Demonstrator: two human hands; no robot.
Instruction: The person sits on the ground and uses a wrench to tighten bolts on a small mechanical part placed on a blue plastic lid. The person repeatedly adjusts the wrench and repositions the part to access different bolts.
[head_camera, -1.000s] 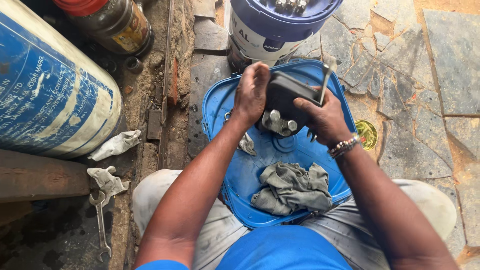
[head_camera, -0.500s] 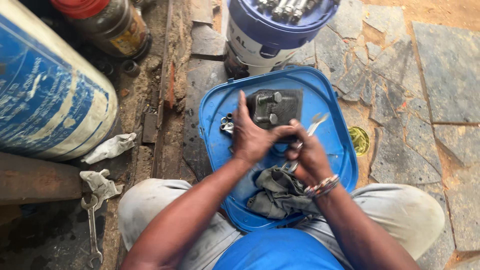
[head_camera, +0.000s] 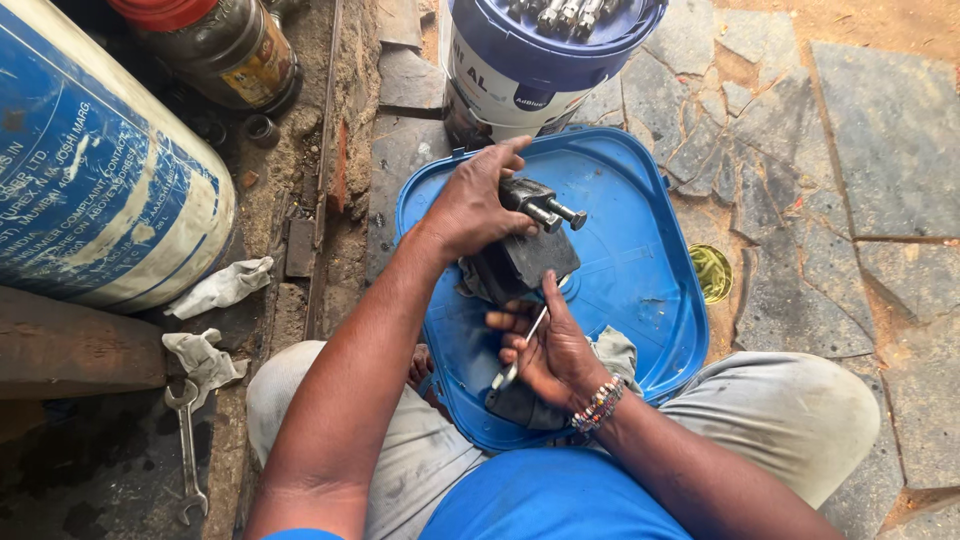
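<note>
Two hands over blue tray (head_camera: 640, 290): our left hand (head_camera: 475, 205) clamps dark metal block (head_camera: 525, 250) above tray centre; our right hand (head_camera: 550, 350), just below, fingers curled round spanner (head_camera: 520, 355), shaft pointing up at block

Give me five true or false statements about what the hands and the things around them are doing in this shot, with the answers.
1. The left hand grips a dark metal block with bolts sticking out. True.
2. The right hand is empty. False: it holds a slim metal tool.
3. The block is held over a blue lid. True.
4. A spanner lies inside the blue lid. False: it lies on the ground at the left, beside a rag.
5. The bucket above the lid is red. False: it is blue and white, with metal parts on top.
</note>
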